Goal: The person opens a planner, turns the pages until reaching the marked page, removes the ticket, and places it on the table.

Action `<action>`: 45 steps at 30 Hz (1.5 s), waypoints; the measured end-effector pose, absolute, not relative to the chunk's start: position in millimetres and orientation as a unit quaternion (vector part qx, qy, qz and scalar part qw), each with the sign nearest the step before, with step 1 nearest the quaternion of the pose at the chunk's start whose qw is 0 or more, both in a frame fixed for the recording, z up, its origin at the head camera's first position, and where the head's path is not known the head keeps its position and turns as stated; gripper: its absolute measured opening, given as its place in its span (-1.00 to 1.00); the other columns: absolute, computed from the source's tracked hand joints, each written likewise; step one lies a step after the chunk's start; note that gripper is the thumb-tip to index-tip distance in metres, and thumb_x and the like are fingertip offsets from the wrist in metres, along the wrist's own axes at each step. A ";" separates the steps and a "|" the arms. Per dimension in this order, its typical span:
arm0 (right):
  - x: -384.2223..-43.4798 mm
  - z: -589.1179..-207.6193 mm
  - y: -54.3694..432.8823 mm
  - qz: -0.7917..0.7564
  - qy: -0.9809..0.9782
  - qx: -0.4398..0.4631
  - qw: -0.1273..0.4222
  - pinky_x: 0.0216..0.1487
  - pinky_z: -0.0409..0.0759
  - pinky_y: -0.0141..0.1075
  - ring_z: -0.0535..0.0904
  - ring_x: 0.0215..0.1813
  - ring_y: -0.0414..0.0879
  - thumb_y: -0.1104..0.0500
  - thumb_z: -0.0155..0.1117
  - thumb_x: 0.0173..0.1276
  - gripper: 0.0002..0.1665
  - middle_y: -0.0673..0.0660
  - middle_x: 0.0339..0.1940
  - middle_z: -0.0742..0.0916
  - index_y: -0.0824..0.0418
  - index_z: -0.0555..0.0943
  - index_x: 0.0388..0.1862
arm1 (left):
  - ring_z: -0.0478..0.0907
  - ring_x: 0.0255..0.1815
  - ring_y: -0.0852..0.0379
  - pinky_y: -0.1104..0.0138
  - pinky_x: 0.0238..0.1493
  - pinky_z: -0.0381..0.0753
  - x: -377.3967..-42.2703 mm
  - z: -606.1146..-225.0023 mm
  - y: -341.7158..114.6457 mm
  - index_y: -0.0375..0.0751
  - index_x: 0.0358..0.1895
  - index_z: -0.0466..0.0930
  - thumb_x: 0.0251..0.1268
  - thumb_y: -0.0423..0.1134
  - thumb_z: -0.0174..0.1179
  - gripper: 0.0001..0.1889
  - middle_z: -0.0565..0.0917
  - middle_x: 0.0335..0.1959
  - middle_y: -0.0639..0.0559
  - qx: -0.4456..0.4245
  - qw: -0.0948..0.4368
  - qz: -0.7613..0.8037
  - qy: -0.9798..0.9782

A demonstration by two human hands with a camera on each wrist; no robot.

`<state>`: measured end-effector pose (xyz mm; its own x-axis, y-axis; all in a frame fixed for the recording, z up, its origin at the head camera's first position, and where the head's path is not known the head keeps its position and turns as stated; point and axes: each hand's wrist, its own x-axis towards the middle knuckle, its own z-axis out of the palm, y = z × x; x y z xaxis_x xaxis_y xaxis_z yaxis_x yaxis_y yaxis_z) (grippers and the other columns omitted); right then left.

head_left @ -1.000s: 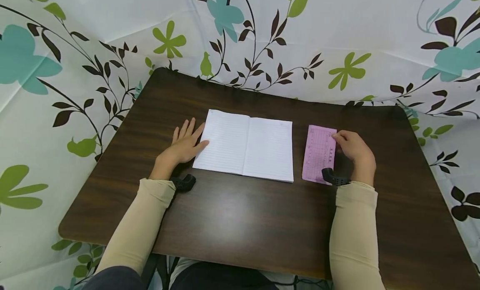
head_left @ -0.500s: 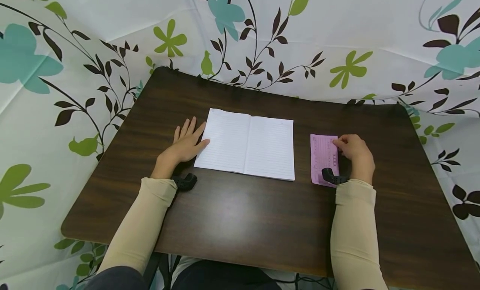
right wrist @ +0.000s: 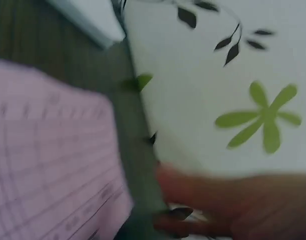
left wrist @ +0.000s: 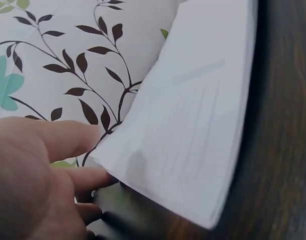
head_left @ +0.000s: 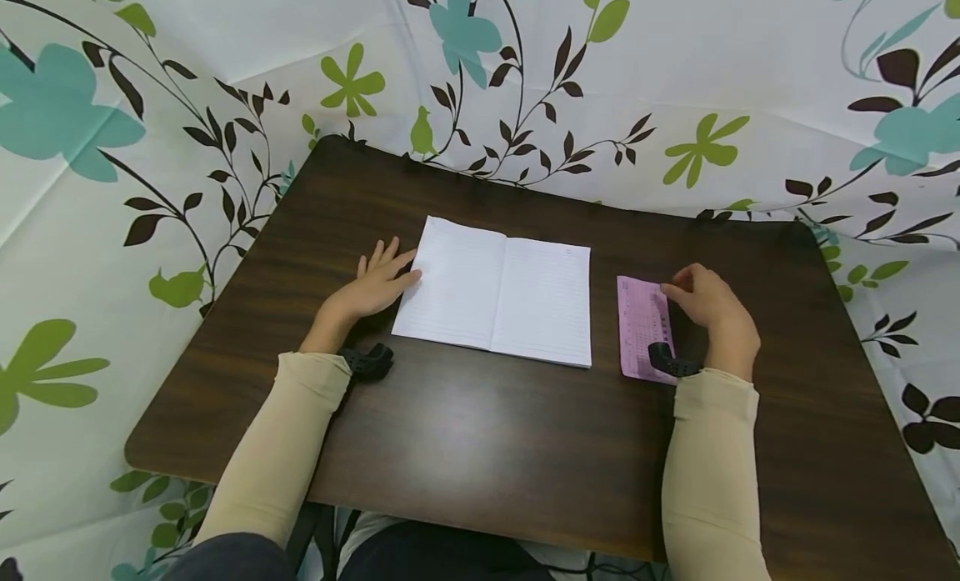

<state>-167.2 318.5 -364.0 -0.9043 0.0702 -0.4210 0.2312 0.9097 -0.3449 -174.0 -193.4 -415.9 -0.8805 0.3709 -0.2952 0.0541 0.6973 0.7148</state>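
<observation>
An open lined notebook (head_left: 457,281) lies on the dark table. At its left edge is my left hand (head_left: 367,293), fingers extended; in the left wrist view the thumb (left wrist: 80,137) is above the page edge and a finger (left wrist: 90,177) lies under it. To the notebook's right lies a pink sheet (head_left: 641,327) printed with a table of lines and characters. My right hand (head_left: 712,306) is bent loosely beside its upper right corner. The right wrist view, blurred, has a gap between those fingers (right wrist: 193,192) and the sheet.
A brown wood-grain table (head_left: 450,431) fills the middle of the head view. Behind and around it hangs a white leaf-and-flower patterned cloth (head_left: 247,31). Black straps with devices (head_left: 369,363) are worn on both wrists. A strip of table separates notebook and sheet.
The pink sheet has shifted slightly right and toward the front edge, and my right fingers have come off its corner. My left fingers have gone from lying flat to the notebook's edge.
</observation>
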 end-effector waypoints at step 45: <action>-177.7 -388.3 251.9 -0.143 0.941 -0.088 0.294 0.48 -0.28 0.64 -0.47 0.70 0.49 -0.43 0.13 0.48 0.16 0.36 0.74 -0.30 -0.06 -0.21 0.77 | 0.21 0.61 0.07 0.05 0.59 0.21 -159.9 -343.6 -121.1 0.00 0.73 -0.21 0.66 -0.16 -0.15 -0.29 -0.03 0.75 0.09 0.216 0.120 0.450 0.858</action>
